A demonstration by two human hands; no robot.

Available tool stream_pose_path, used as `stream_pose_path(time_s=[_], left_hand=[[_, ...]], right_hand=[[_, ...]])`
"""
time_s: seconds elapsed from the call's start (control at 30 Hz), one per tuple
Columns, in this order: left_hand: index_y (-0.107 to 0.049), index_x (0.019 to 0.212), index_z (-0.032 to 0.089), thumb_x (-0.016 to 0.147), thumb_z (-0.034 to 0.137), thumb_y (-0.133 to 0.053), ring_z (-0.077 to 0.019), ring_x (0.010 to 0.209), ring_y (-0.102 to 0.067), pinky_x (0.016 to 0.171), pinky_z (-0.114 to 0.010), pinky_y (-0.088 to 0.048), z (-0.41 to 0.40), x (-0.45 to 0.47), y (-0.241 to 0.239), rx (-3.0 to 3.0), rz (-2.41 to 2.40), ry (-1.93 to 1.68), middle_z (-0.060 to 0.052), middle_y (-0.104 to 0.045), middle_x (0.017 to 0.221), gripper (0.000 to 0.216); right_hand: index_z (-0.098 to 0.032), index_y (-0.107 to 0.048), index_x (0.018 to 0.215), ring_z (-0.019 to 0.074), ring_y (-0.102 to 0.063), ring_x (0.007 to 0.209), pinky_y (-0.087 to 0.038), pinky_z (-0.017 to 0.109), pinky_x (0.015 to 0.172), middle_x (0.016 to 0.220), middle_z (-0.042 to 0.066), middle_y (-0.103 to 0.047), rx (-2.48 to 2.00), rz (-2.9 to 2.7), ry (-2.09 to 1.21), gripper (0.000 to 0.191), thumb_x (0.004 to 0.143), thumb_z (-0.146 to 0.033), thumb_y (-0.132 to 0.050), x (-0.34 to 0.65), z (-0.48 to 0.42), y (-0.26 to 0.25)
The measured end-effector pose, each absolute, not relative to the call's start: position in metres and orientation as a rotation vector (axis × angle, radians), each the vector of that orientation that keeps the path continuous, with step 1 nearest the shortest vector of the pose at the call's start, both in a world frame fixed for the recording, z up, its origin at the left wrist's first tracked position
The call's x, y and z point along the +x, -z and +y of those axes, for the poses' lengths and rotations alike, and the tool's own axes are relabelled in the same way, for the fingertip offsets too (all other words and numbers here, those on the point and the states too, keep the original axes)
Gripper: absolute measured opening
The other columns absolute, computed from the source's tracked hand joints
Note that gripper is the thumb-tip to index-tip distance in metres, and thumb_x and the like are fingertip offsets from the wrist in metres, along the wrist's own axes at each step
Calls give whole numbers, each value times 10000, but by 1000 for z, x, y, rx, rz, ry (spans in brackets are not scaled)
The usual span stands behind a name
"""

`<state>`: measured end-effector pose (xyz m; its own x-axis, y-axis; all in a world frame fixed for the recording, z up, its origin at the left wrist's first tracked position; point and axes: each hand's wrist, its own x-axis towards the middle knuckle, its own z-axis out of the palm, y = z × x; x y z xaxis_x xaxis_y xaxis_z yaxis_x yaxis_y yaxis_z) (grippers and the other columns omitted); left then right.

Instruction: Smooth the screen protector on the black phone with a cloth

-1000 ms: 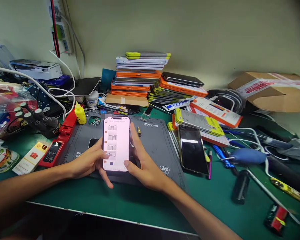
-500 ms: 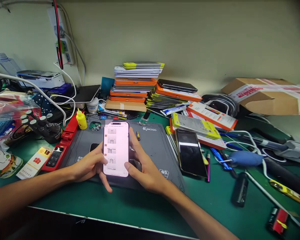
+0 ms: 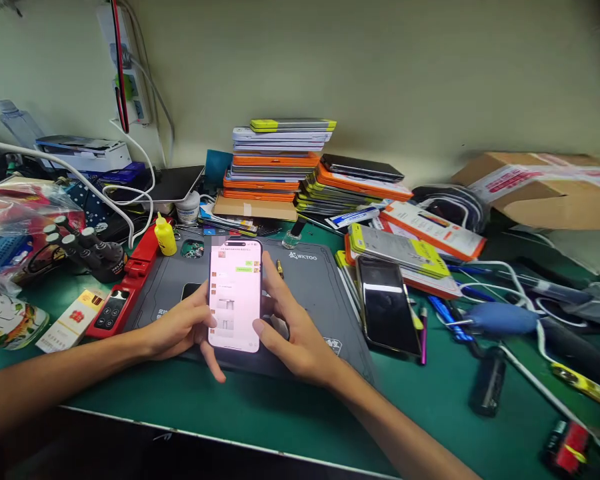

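Observation:
A smartphone (image 3: 234, 293) with a bright, lit screen stands upright between both my hands above a grey work mat (image 3: 320, 287). My left hand (image 3: 177, 327) grips its left edge, fingers curled behind it. My right hand (image 3: 295, 333) holds the right edge, with the thumb resting on the lower screen. The screen shows a chat-like page with small pictures.
A dark phone (image 3: 387, 305) lies right of the mat. Stacked orange and yellow-green boxes (image 3: 280, 157) sit at the back. A yellow bottle (image 3: 165, 235), a red tool (image 3: 125, 287), a cardboard box (image 3: 540, 187), cables and hand tools crowd the green table (image 3: 430, 400).
The page on the phone has scrolled, with different content showing. Both hands keep their hold with little movement; the view shifted slightly.

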<state>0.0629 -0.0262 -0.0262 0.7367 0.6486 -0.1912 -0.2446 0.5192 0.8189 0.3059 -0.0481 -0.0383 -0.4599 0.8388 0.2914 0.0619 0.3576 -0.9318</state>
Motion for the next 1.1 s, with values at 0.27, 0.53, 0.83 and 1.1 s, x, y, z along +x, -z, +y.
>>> stream_pose_path(time_s=[0.27, 0.53, 0.83, 1.1], left_hand=[[-234, 1692, 426, 974, 189, -585, -319, 1177, -750, 639, -327, -725, -26, 62, 27, 869, 480, -562, -113, -652, 1506, 833], [-118, 1724, 418, 1048, 470, -628, -377, 1219, -740, 558, -305, -700, -26, 66, 21, 894, 567, -533, -197, -546, 1617, 848], [-384, 1673, 299, 1052, 681, -496, -436, 1246, -744, 490, -321, -685, -18, 62, 26, 813, 408, -415, -205, -574, 1620, 737], [-177, 1725, 325, 1109, 575, -445, -401, 1187, -782, 506, -306, -684, -19, 65, 22, 749, 413, -473, -225, -676, 1497, 716]], right_hand=[[-367, 131, 1749, 313, -711, 1235, -657, 518, 953, 1728, 120, -460, -802, -1823, -1165, 919, 1100, -528, -500, 306, -49, 37], [-385, 98, 1755, 300, -718, 1189, -648, 509, 956, 1724, 121, -465, -799, -1818, -1165, 899, 1103, -509, -508, 307, -49, 38], [-430, -121, 1759, 254, -725, 994, -665, 399, 734, 1610, 92, -581, -778, -1666, -1254, 780, 1092, -642, -467, 310, -53, 39], [-348, -195, 1762, 195, -680, 787, -627, 339, 700, 1340, 107, -765, -753, -1599, -1266, 796, 1088, -702, -428, 304, -51, 33]])
